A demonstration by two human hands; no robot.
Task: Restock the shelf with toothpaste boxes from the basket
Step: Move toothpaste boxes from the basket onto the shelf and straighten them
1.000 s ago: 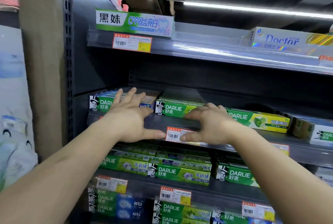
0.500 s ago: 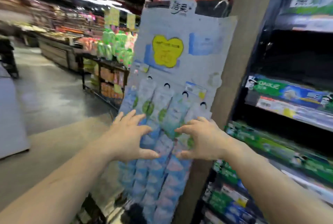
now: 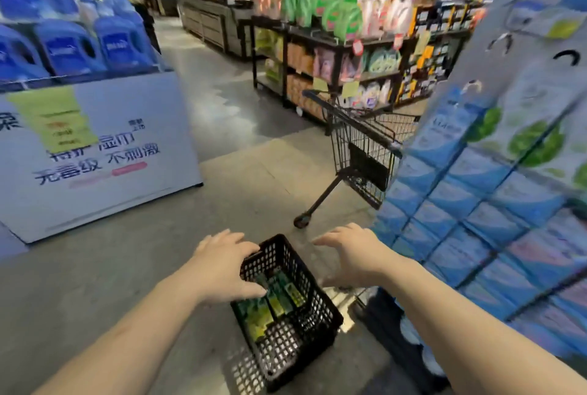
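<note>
A black plastic basket (image 3: pixel 314 324) stands on the floor below me, with several green and yellow toothpaste boxes (image 3: pixel 270 305) lying inside. My left hand (image 3: pixel 222 267) hovers over the basket's near left corner, fingers spread and empty. To the right of the basket my right hand (image 3: pixel 352 255) is held out, fingers loosely bent, holding nothing. The toothpaste shelf is out of view.
A hanging display of blue and green packets (image 3: pixel 495 191) fills the right side. A black wire shopping cart (image 3: pixel 365 147) stands beyond the basket. A white promotional stand (image 3: pixel 95 153) with blue detergent jugs (image 3: pixel 70 45) is at the left. Concrete floor (image 3: pixel 247 191) lies between them.
My view has swung left and down from the toothpaste shelf, past the hanging packets, to the basket on the floor. Both empty hands came off the shelf and dropped toward the basket.
</note>
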